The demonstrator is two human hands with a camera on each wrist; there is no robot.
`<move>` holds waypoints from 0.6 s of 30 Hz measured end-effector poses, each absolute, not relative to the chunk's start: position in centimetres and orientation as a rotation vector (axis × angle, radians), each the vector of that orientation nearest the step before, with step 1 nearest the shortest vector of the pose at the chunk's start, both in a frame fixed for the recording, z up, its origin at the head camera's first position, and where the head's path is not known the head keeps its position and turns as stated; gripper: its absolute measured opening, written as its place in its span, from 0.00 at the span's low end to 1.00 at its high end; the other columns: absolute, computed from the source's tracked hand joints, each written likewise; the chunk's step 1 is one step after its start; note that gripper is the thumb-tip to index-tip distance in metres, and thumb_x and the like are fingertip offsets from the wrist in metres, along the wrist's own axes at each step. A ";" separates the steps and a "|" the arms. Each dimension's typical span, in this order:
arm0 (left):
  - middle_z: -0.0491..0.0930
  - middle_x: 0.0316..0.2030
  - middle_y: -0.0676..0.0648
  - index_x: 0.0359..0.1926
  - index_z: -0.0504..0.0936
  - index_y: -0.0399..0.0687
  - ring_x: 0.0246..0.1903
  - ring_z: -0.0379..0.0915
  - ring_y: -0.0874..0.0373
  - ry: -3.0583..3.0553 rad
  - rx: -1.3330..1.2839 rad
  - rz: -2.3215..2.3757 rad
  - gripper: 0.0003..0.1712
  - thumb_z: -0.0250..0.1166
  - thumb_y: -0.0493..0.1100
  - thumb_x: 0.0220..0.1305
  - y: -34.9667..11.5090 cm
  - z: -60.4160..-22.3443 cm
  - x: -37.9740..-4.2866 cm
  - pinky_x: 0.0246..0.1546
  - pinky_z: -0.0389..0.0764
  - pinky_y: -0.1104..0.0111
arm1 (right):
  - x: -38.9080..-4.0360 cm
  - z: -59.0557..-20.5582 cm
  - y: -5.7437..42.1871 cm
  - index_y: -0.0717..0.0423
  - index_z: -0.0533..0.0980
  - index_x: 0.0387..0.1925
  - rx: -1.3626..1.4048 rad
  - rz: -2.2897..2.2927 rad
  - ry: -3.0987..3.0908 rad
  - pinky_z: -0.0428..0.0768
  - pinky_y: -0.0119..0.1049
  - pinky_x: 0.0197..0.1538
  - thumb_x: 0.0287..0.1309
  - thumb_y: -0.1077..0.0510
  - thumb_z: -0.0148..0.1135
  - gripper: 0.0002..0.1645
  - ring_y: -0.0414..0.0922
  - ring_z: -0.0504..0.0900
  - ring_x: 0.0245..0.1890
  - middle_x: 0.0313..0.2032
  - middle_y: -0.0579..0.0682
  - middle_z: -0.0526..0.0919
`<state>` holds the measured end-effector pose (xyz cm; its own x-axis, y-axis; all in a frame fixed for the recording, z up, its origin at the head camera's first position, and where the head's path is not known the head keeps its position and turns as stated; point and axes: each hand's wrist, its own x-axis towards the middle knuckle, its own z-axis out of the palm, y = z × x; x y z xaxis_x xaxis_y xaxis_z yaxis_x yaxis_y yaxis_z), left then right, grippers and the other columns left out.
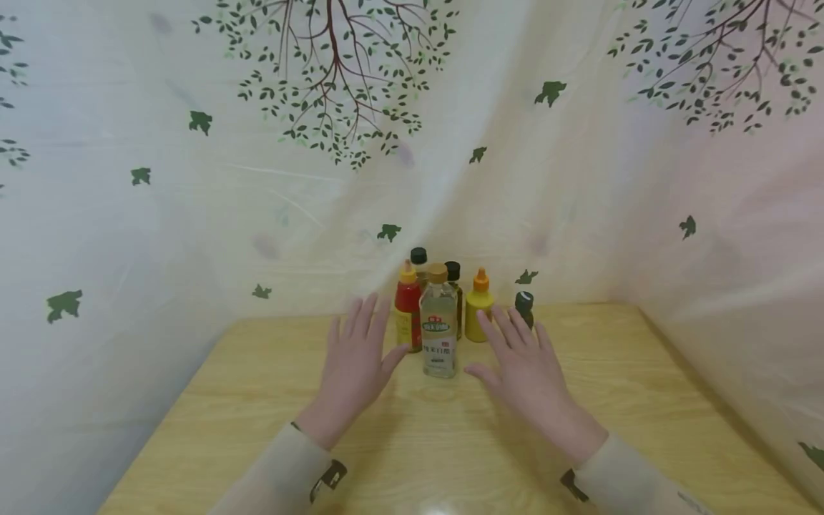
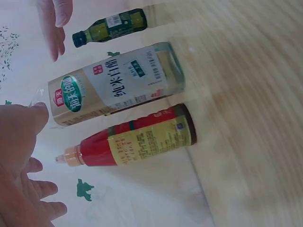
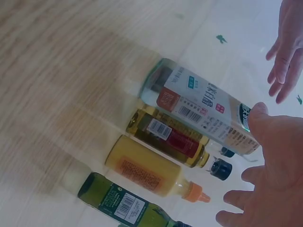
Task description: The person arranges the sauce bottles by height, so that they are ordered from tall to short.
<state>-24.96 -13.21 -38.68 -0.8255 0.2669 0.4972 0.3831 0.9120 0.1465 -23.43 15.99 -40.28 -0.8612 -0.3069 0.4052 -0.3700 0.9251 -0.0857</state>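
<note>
My left hand (image 1: 357, 365) is raised above the table, fingers spread and straight, holding nothing. My right hand (image 1: 528, 372) mirrors it on the other side, also with nothing in it. Between and beyond them stands a clear glass bottle (image 1: 439, 343) with a gold cap and white label. A red sauce bottle (image 1: 407, 307) with a yellow top is nearest the left fingers. By the right fingertips are a yellow squeeze bottle (image 1: 478, 315) with an orange nozzle and a small green bottle (image 3: 123, 203), partly hidden in the head view.
Behind the clear bottle stand two dark-capped bottles, one (image 1: 419, 256) at left and an amber one (image 3: 165, 137) at right. All stand upright toward the back of the wooden table (image 1: 257, 400). A white curtain (image 1: 154, 243) printed with leaves and branches surrounds the back and sides.
</note>
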 end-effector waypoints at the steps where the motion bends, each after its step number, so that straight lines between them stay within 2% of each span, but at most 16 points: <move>1: 0.57 0.85 0.36 0.88 0.56 0.46 0.84 0.48 0.34 -2.592 -0.471 -0.343 0.52 0.67 0.64 0.79 -13.0 -38.4 -25.0 0.81 0.51 0.29 | -23.5 -40.1 16.0 0.53 0.56 0.88 0.493 0.228 -2.683 0.51 0.75 0.82 0.75 0.30 0.65 0.56 0.65 0.54 0.85 0.85 0.63 0.58; 8: 0.58 0.85 0.37 0.90 0.52 0.47 0.84 0.49 0.35 -2.592 -0.481 -0.432 0.52 0.65 0.64 0.80 -11.6 -36.9 -25.7 0.82 0.50 0.31 | -24.2 -39.6 16.7 0.58 0.60 0.86 0.472 0.259 -2.650 0.58 0.74 0.80 0.73 0.31 0.67 0.56 0.67 0.58 0.83 0.83 0.65 0.62; 13: 0.64 0.82 0.38 0.87 0.59 0.43 0.81 0.58 0.38 -2.512 -0.489 -0.509 0.49 0.66 0.63 0.80 -10.6 -35.7 -26.8 0.81 0.59 0.37 | -25.0 -39.2 17.2 0.60 0.60 0.86 0.466 0.296 -2.581 0.64 0.72 0.79 0.73 0.34 0.70 0.56 0.68 0.61 0.82 0.81 0.67 0.65; 18: 0.67 0.80 0.42 0.88 0.57 0.48 0.78 0.63 0.41 -2.520 -0.467 -0.676 0.49 0.69 0.60 0.79 -9.6 -35.0 -27.6 0.81 0.63 0.43 | -25.5 -38.9 17.4 0.60 0.59 0.86 0.456 0.413 -2.565 0.63 0.72 0.79 0.75 0.37 0.70 0.54 0.69 0.61 0.81 0.81 0.66 0.64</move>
<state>-27.63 -9.62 -35.04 -0.8233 0.1950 0.5331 0.4357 0.8190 0.3734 -25.52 17.41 -38.91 -0.8196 -0.2397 0.5204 -0.3910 0.8979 -0.2022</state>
